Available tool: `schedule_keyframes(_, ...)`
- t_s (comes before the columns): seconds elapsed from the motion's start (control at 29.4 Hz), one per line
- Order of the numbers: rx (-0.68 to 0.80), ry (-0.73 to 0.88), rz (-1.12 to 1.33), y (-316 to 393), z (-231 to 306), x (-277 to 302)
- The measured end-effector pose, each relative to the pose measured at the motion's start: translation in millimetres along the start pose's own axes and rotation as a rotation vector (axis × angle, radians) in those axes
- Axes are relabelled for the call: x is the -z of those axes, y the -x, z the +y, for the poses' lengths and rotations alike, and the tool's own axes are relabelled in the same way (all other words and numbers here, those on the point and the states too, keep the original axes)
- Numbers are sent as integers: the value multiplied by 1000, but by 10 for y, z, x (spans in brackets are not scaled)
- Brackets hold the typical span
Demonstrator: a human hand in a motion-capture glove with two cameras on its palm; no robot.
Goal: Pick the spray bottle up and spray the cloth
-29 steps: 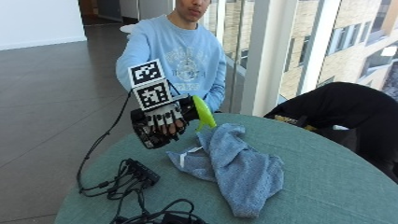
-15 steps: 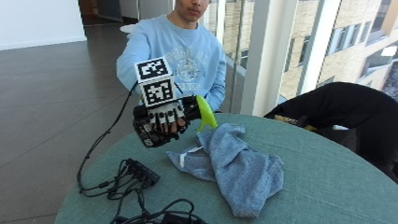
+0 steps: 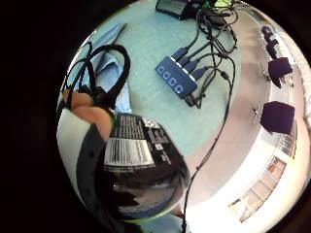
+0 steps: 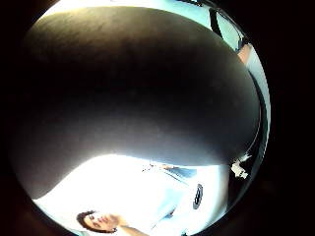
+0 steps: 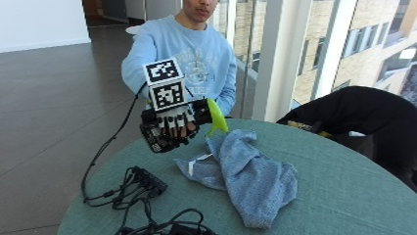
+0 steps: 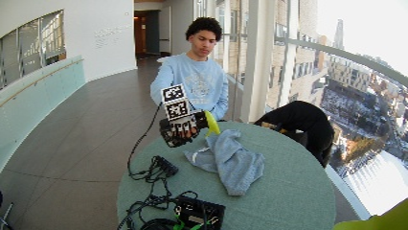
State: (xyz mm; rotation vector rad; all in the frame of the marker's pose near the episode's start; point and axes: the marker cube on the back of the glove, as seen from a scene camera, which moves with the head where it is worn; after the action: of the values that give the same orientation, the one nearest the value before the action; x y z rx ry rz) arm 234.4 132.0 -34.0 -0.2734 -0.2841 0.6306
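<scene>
My gloved right hand (image 5: pixel 171 128) grips the spray bottle above the table's far left edge. The bottle has a dark body and a yellow-green head (image 5: pixel 216 117) that points toward the cloth. A crumpled blue-grey cloth (image 5: pixel 251 178) lies on the round green table (image 5: pixel 345 196), just beside and below the bottle's head. The little finger side palm view shows the bottle's black labelled body (image 3: pixel 141 160) close against the palm, with the cloth (image 3: pixel 109 48) on the table beyond it. The bottle's dark side (image 4: pixel 138 88) fills the thumb side palm view. The wide outside view shows the same hand (image 6: pixel 180 128) beside the cloth (image 6: pixel 231 158).
A black USB hub (image 5: pixel 149 178) with several cables lies on the table left of the cloth, and more black gear sits at the near edge (image 6: pixel 201 213). A black bag (image 5: pixel 365 112) rests on a seat behind the table's right side.
My hand and the bottle have edged a little toward the cloth, otherwise holding the same height. The cloth has not moved.
</scene>
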Motion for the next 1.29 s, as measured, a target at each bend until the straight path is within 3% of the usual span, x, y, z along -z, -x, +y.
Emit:
schedule_keyframes(0.54,23,8,-5,100,12,-7)
schedule_keyframes(0.85,149,-19,-108,473,81,-43)
schedule_keyframes(1.29,449,-246,-671,1663,236,-351)
